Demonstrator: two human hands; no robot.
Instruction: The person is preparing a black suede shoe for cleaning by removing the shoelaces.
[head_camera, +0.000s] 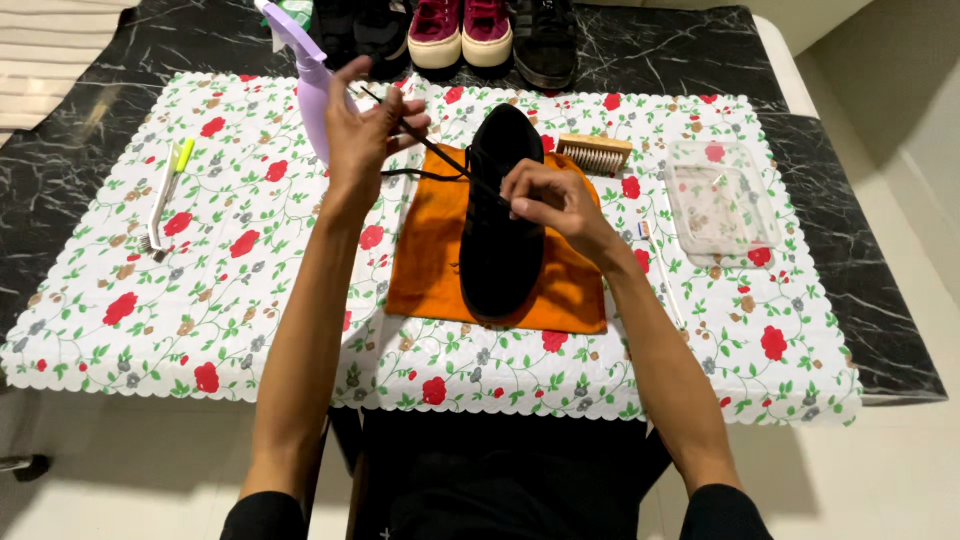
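Black shoe (500, 215) lay sole-down on the orange cloth (430, 270), toe toward you, so the cloth kept it off the floral table cover (200, 300). Your left hand (365, 130) was raised above the table, fingers pinched on the black lace (420, 140), drawing it taut away from the eyelets. Your right hand (545, 195) rested on the shoe's upper, fingertips closed at the lacing; it likely steadied the shoe against the pull. Whether it also gripped lace, you could not tell from this view. Lilac spray bottle (312, 90) stood just behind the left hand. Wooden brush (593, 153) lay bristles-down beside the shoe, a clear tray (720, 195) to the right, and a small brush (165, 195) well apart on the left. More shoes (460, 30) sat at the far edge.
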